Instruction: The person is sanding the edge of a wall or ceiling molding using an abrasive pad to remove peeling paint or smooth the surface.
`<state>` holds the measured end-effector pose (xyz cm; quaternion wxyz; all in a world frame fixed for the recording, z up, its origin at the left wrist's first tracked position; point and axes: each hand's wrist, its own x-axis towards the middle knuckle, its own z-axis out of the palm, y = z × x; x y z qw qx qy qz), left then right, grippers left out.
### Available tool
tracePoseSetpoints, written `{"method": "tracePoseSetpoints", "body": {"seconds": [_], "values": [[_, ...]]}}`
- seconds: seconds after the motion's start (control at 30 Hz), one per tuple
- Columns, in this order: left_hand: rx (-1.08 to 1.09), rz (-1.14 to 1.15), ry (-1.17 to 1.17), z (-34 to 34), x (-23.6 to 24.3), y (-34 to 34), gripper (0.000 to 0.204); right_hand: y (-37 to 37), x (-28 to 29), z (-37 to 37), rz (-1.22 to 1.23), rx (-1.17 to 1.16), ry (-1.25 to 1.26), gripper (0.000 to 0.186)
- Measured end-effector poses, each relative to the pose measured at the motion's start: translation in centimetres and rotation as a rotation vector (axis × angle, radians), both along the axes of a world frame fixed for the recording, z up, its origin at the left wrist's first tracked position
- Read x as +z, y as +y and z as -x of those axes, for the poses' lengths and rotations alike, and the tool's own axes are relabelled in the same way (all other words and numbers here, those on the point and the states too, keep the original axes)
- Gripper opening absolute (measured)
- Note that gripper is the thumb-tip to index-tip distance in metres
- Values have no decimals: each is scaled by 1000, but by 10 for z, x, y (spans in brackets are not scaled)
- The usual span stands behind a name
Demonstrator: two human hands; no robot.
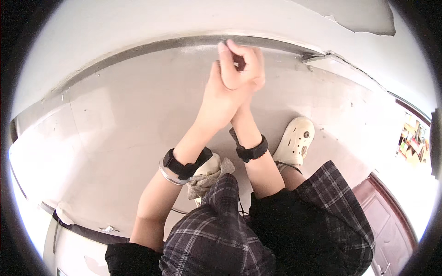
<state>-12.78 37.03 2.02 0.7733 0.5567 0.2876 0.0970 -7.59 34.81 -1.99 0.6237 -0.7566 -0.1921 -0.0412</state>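
Note:
My left hand (220,94) and my right hand (244,64) are closed together at top centre, overlapping with blurred fingers curled. A small dark spot shows between the fingers; I cannot make out whether it is an object or a gap. Each wrist wears a black strap, and a silver bangle (165,177) circles my left one. Below my hands, a cream clog (294,138) is on my right foot, and a crumpled beige-grey cloth (202,184) lies by my other clog, between my forearms.
A pale floor (119,101) meets a white wall (161,18) with a dark skirting strip and a peeling patch at top right. A reddish door (382,216) is at lower right, near a colourful cluttered patch (410,138). My plaid clothing fills the lower middle.

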Motion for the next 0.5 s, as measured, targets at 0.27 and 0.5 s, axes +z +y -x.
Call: {"method": "tracePoseSetpoints", "body": {"seconds": [0.27,0.5], "values": [[-217,-100,8,-51,0,-13,79,-31,0,-46,100,-306,-217,9],[-175,-25,-62,-52,-10,-10,67,-29,-7,-49,120,-253,-159,7]]}}
